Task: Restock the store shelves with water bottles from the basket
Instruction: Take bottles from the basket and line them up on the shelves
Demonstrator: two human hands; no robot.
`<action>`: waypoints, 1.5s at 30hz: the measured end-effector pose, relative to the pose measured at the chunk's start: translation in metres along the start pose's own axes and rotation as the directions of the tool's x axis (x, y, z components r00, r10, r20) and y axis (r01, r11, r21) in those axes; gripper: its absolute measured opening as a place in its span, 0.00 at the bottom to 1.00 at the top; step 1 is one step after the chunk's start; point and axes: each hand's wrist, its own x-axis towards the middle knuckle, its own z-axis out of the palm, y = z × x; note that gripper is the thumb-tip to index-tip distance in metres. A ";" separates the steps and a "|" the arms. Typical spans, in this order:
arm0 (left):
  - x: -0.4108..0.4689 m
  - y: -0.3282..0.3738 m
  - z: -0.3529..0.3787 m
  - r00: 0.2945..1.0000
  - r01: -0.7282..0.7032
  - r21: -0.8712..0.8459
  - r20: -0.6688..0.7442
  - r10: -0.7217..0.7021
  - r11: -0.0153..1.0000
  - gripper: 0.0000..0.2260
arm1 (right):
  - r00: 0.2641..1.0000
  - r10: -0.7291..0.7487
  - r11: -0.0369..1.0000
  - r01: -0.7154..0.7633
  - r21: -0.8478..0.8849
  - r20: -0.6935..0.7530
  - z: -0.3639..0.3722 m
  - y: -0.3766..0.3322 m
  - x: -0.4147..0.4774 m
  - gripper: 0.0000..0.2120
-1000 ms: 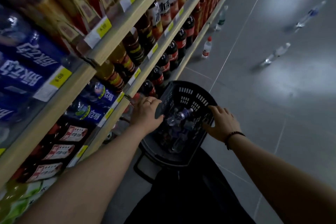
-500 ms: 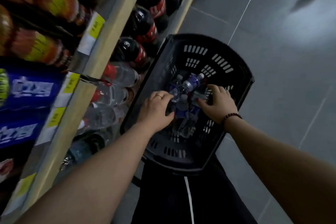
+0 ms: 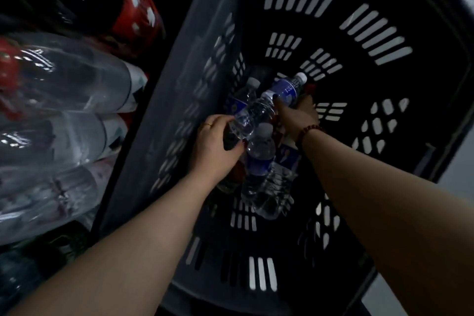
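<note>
A black plastic basket point(image 3: 159, 120) fills most of the head view and holds several small water bottles with blue labels. The top water bottle point(image 3: 259, 110) lies slanted, its white cap pointing up and to the right. My left hand point(image 3: 213, 149) curls round its clear base end. My right hand point(image 3: 298, 117) grips it at the blue label, thumb on top, fingers hidden behind. Below the hands, a second bottle point(image 3: 259, 159) and a third bottle point(image 3: 283, 174) lie in the basket; another bottle point(image 3: 242, 100) sits behind.
The store shelf is close on the left, holding large clear bottles point(image 3: 71, 77) and dark cola bottles with red labels point(image 3: 133, 15). The basket's left wall stands right against that shelf. Grey floor point(image 3: 459, 177) shows past the basket's right rim.
The view has dropped much closer into the basket. Both hands have gone from the rim and pile onto the top slanted bottle and now hold it.
</note>
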 end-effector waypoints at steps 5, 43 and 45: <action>0.016 -0.012 0.019 0.999 0.007 -0.107 0.037 -0.003 0.994 0.26 | 0.993 0.120 0.978 -0.114 0.177 -0.020 0.022 -0.003 0.031 0.41; -0.043 0.064 -0.031 0.799 0.599 -0.702 0.500 -0.333 0.385 0.34 | 0.829 -0.376 0.905 0.233 0.356 0.414 -0.042 -0.003 -0.150 0.39; -0.055 0.050 -0.027 0.790 0.612 -0.695 0.506 -0.348 0.378 0.33 | 0.813 -0.337 0.919 0.173 0.355 0.475 -0.045 0.004 -0.154 0.34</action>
